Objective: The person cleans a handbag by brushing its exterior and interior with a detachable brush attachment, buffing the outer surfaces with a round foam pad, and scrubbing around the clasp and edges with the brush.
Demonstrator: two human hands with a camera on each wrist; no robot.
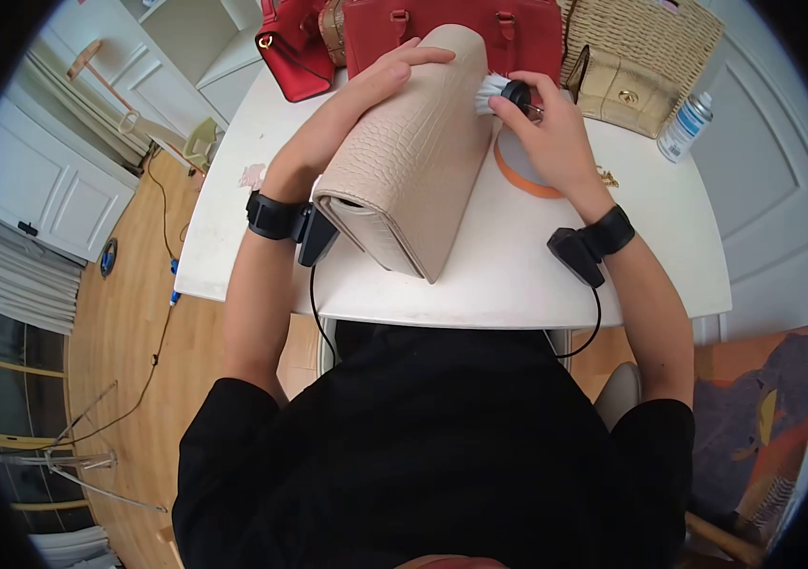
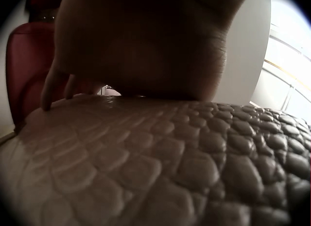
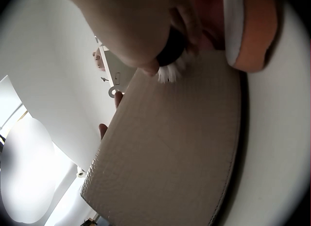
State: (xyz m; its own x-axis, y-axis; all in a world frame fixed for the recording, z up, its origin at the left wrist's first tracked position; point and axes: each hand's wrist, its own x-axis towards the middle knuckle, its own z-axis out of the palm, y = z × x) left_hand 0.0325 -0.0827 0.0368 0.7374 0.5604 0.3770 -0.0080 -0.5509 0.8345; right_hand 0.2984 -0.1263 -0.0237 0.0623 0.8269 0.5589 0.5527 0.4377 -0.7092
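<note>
A beige crocodile-embossed handbag point(image 1: 413, 142) stands on the white table, its flap side sloping towards the right. My left hand point(image 1: 390, 83) rests on its upper surface, fingers stretched across towards the far end. In the left wrist view that hand point(image 2: 141, 51) arches low over the scaly leather point(image 2: 146, 158), fingertips touching it. My right hand point(image 1: 556, 133) pinches a small round brush point(image 1: 516, 95) with a black back and white bristles. In the right wrist view the bristles point(image 3: 170, 72) are against the bag's smooth side point(image 3: 170, 138), near its far edge.
Behind stand a small red bag point(image 1: 295, 52), a larger red handbag point(image 1: 375, 33), a woven straw bag point(image 1: 646, 38) and a gold purse point(image 1: 622, 90). A spray can point(image 1: 687, 126) is at the right. An orange-rimmed round object point(image 1: 525, 171) lies beside the beige bag.
</note>
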